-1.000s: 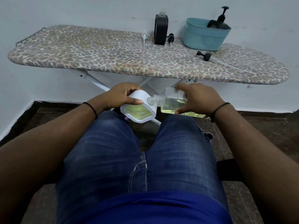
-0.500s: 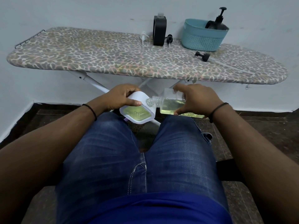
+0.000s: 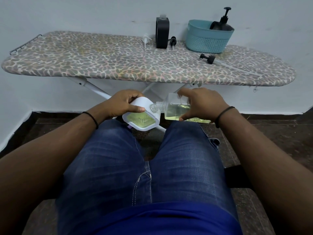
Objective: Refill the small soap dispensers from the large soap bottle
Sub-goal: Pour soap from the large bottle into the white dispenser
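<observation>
Above the seated person's knees, the left hand (image 3: 121, 103) grips the large white soap bottle (image 3: 141, 116), tipped toward the small clear dispenser (image 3: 175, 110), which the right hand (image 3: 205, 103) holds on its side, thumb and fingers curled round it, threaded neck against the big bottle, yellow-green soap inside.

basket (image 3: 208, 40) hides black dispenser's (image 3: 220, 26) base

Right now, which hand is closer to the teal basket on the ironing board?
Right. The right hand holds the clear bottle almost straight below the teal basket; the left hand sits further left.
</observation>
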